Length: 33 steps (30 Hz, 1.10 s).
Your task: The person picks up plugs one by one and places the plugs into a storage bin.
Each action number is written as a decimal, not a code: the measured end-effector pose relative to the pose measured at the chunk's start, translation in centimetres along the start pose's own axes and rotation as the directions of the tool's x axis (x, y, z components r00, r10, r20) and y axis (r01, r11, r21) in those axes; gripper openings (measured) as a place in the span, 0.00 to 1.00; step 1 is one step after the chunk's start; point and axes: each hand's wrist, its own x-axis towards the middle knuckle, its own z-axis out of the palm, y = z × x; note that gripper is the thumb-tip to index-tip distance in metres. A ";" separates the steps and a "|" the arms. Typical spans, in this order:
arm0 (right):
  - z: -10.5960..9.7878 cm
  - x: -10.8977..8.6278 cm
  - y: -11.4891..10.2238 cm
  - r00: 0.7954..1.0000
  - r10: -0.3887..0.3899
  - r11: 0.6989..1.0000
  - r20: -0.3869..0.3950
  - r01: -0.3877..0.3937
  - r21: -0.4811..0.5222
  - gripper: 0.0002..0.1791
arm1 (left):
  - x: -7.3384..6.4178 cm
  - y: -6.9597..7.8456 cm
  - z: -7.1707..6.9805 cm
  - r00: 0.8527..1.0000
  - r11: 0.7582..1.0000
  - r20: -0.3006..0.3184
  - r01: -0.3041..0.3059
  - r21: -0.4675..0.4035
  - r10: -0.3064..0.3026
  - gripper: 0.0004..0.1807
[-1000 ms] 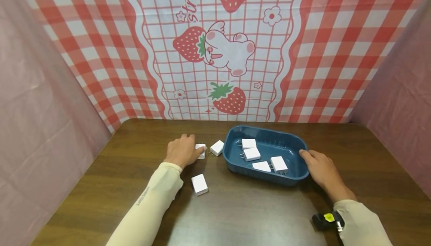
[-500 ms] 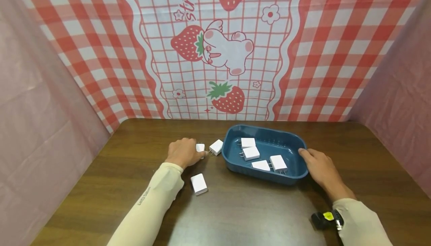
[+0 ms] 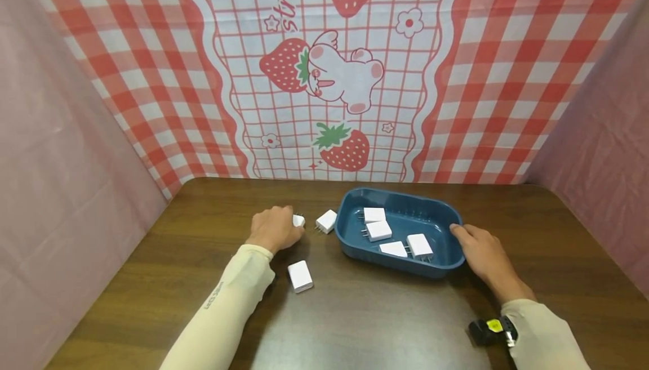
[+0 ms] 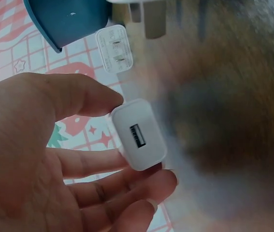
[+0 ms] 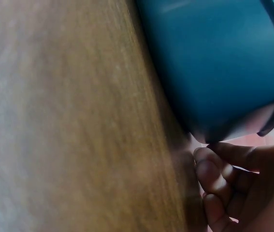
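My left hand (image 3: pixel 274 228) pinches a white USB charger plug (image 4: pixel 139 135) between thumb and fingers at the left of the table. In the left wrist view its single USB port faces the camera; its prongs point away from the body in the head view. At the right, my right hand (image 3: pixel 481 252) grips the end rim of a blue plastic basin (image 3: pixel 405 269), thumb over the edge. The right wrist view shows several curled fingers (image 5: pixel 214 179) near the basin's underside. Inside the basin lie several white charger plugs (image 3: pixel 378 231).
Another white charger plug (image 3: pixel 326 221) lies close to the basin's left end, prongs toward the left hand. A further white charger plug (image 3: pixel 301 276) lies nearer on the wooden table (image 3: pixel 355 325). A checked strawberry cloth (image 3: pixel 345 105) hangs behind the table.
My left hand has closed around the charger plug, which now shows less between the fingers and has shifted slightly left. The right hand and the basin stay in place.
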 end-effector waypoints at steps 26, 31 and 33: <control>0.4 0.1 -0.1 1.000 -0.017 1.000 0.007 0.017 0.006 0.38 | -1.3 2.3 -2.6 0.967 0.996 -0.237 -0.093 0.017 0.094 0.21; 0.4 -0.1 -0.1 0.999 -0.029 1.000 -0.024 0.029 0.004 0.37 | -1.5 3.7 -3.3 0.954 0.991 -0.269 -0.136 0.007 0.133 0.22; 0.2 -0.1 -0.1 1.000 -0.021 1.000 -0.021 0.021 0.001 0.37 | -1.4 4.4 -3.6 0.950 0.989 -0.276 -0.151 0.000 0.145 0.22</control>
